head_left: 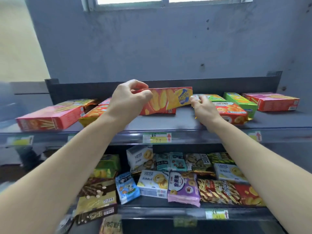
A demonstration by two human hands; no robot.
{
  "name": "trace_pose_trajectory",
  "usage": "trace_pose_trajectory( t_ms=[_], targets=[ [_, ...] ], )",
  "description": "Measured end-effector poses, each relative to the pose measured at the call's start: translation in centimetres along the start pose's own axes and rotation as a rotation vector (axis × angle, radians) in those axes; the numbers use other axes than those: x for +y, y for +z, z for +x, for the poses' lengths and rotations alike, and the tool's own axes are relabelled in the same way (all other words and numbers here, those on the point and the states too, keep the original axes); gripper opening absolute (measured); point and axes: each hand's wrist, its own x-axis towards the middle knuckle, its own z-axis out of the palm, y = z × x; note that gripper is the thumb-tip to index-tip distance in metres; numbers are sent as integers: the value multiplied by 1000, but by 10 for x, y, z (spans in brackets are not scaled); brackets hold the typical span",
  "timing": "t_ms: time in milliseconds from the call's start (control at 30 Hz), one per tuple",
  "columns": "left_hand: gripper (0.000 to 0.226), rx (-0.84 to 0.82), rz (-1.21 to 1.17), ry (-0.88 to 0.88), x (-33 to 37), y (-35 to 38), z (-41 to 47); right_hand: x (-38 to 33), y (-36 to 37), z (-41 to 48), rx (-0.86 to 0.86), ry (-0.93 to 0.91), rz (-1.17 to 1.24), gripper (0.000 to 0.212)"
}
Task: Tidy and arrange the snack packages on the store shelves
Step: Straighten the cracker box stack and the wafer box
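While the long red and yellow cardboard snack box [168,98] sits raised on edge over the dark grey metal top shelf [185,123], the left hand [130,98] grips its nine o'clock end, fingers [138,83] curled over the top edge, thumb on the front. At its three o'clock end, the right hand [205,109] pinches the corner between closed fingertips. A flat pink box [50,115] lies at the shelf's nine o'clock side.

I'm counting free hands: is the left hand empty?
No, the left hand grips the left end of the red and yellow snack box at the top shelf.
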Motion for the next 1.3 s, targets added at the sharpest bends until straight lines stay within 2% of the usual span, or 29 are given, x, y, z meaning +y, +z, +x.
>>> trace_pose_trajectory(
  t_ms=[67,167,233,467,633,800,967,1033,1133,1233,1300],
  targets=[
    [17,24,-34,-29,1,-17,-16,-4,7,-10,-48,35,157,60],
    [25,-6,-83,-95,-2,-40,-42,-9,18,-25,-121,135,435,41],
    [32,-15,-75,-127,-9,-55,-57,-14,26,-38,-152,161,495,36],
    [50,92,-3,-312,-44,-114,-94,-27,72,-100,-380,91,355,54],
    [55,133,34,-450,-77,-141,-118,-18,110,-129,-502,54,201,40],
    [45,151,34,-614,-136,-160,-130,-6,155,-143,-586,114,145,47],
    [57,81,85,-720,-194,-178,-137,-6,200,-150,-664,178,131,58],
    [60,46,135,-730,-215,-187,-133,-6,220,-150,-681,184,115,50],
    [61,7,185,-735,-246,-202,-122,-7,252,-147,-694,220,110,18],
    [63,11,234,-730,-280,-219,-106,-10,288,-145,-703,278,127,9],
    [64,27,256,-739,-306,-233,-94,-13,315,-144,-723,332,149,32]
  ],
)
